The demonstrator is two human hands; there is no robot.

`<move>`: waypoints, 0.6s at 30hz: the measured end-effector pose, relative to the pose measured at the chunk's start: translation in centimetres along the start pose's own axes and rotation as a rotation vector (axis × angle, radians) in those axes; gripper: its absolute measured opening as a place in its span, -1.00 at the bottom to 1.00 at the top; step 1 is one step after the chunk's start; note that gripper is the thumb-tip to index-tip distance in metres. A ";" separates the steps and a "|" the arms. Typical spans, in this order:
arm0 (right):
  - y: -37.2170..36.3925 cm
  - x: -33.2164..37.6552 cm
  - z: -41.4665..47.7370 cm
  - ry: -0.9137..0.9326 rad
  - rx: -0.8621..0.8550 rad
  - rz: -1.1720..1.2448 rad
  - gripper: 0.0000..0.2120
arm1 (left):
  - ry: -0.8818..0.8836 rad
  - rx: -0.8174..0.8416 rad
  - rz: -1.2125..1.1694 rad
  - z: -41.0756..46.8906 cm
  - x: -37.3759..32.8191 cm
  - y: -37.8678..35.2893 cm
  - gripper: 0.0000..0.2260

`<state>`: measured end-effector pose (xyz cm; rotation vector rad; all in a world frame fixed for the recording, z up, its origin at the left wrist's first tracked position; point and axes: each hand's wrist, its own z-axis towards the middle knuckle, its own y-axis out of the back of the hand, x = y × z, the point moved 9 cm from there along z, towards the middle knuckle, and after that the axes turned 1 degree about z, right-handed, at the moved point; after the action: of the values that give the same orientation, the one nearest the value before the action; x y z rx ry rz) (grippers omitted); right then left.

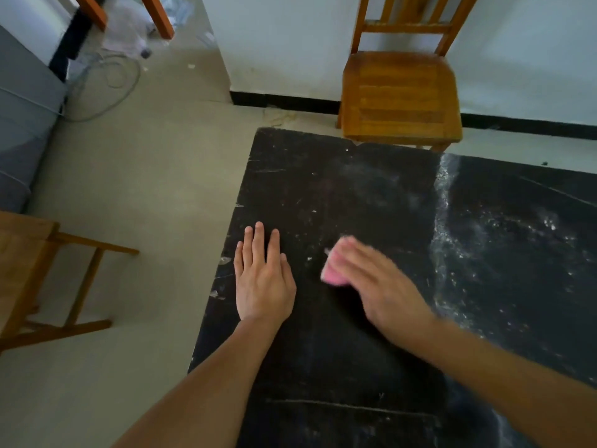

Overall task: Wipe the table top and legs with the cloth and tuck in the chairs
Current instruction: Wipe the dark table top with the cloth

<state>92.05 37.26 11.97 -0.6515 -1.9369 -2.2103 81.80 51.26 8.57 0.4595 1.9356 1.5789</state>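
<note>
1. The left hand (263,279) lies flat, palm down, near the left edge of the black tabletop (339,189); its fingers are spread and nothing is in its grip; it looks placed there to brace the body and steady the top during the wiping, though that is a judgement.
2. The right hand (374,279) presses a pink cloth (332,270) onto the tabletop just beside the left hand; its grip is closed over the cloth, which peeps out only under the fingertips; the hand is blurred, so it seems to be mid-stroke.
3. The left part of the tabletop is dark with only scratches and a few specks; a pale band of dust (445,202) runs from the far edge toward the near edge, and beyond it the right part is thickly speckled; so the wiping seems partly done, with the right side left to do.
4. One wooden chair (400,92) stands at the far edge, its seat clear of the tabletop and not tucked in; a second chair (38,273) stands off the left edge, well apart, on the floor (145,189).
5. The table legs are hidden from this view; wiping them and tucking in both chairs appears not yet done.
</note>
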 end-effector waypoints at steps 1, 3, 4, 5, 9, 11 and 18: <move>-1.4 2.2 -2.7 0.081 0.044 0.001 -0.50 | 0.000 -0.001 -0.012 0.0 0.0 0.0 -0.57; -3.3 6.8 -7.2 0.280 0.120 0.036 -0.62 | -0.003 -0.005 -0.028 0.0 0.2 0.0 -0.58; -3.9 8.9 -8.8 0.381 0.177 0.018 -0.66 | -0.003 -0.010 -0.031 0.0 0.2 0.0 -0.58; -4.7 10.2 -9.8 0.467 0.248 -0.027 -0.67 | -0.003 -0.017 -0.031 0.1 0.3 0.0 -0.57; -2.6 7.1 -1.9 0.441 0.189 0.189 -0.73 | -0.007 -0.047 -0.051 0.0 0.4 -0.2 -0.57; 0.6 1.0 5.7 0.254 0.006 0.256 -0.80 | -0.013 -0.062 -0.054 0.0 0.4 -0.3 -0.56; 8.3 -22.4 14.9 -0.865 0.051 -0.098 -0.70 | -0.014 -0.047 -0.030 0.2 0.6 -0.6 -0.53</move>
<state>118.76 46.29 11.81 -1.7564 -2.3805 -2.0937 81.56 51.67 7.86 0.4193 1.8827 1.5942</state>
